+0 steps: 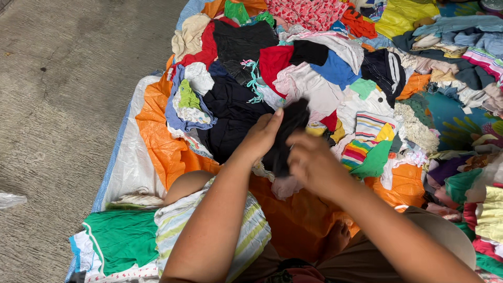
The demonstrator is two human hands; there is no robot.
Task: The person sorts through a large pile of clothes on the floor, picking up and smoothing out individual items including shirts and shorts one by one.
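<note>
Our left hand [260, 137] and right hand [309, 162] both clamp a small black cloth garment [287, 137], held above the heaped pile of mixed coloured clothes [314, 78] on the crinkled orange plastic sheet [162, 141]

I see no packages, labels, signs or screens from here, only loose clothing piled on tarps.
</note>
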